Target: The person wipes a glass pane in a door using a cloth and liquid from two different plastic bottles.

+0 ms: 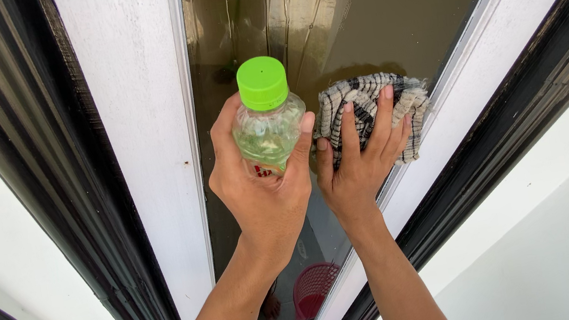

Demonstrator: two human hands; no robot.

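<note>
Holding the little clear bottle upright, green cap on top, in my left hand just left of the checkered cloth, which my right hand presses flat-fingered against the dark glass pane, so that hand's the nearer one

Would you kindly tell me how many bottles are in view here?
1. A clear plastic bottle with a green cap, gripped in the left hand in front of the glass pane, beside the checked cloth under the right hand. No others show.
</note>
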